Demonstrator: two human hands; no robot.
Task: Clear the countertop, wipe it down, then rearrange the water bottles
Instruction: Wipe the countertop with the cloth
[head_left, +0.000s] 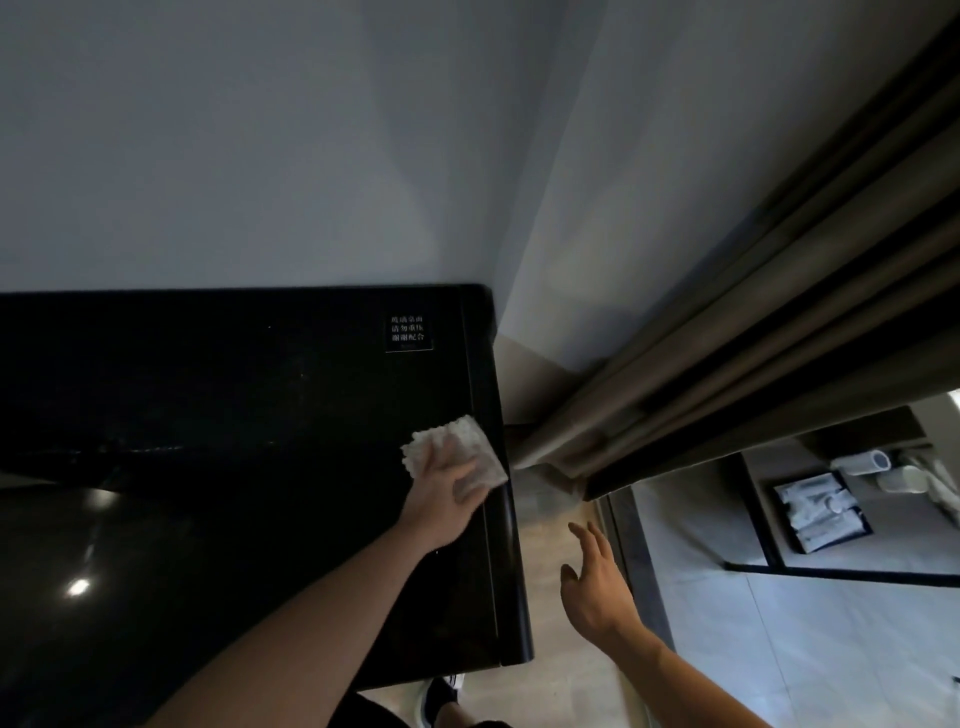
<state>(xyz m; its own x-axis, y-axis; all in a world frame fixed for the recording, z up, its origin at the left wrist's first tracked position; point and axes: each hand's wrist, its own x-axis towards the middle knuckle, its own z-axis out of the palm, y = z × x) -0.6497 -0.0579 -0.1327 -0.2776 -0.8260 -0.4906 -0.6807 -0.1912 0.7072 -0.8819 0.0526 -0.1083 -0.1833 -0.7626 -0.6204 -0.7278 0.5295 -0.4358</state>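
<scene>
Countertop (234, 415) clearing looks done on the part in view: the black glossy surface is seen bare of bottles and clutter, with only ceiling lights reflected at about 8 o'clock. Wiping is judged to be the step in hand.

Nearest, at 5 o'clock, the right hand (597, 592) is held off the counter, over the pale floor (561, 691), with fingers spread loosely and nothing in it. A dark shoe (439, 699) is seen at 6 o'clock, below the counter's near edge.

Further in, just right of centre, the left hand (441, 493) is laid flat on a white cloth (457, 454), its fingers fairly straight and pressing the cloth down on the countertop, close to the right edge. A small label (409, 332) with white characters is fixed at the far right corner, about 12 o'clock from the cloth.

Beyond, grey walls meet in a corner, and curtain (753, 312) folds hang at 2 o'clock. At 3 o'clock a tray (779, 530) of white packets is seen on a low shelf.

No water bottles can be made out, so the rearranging is judged not yet begun; how much of the surface has been wiped cannot be told.
</scene>
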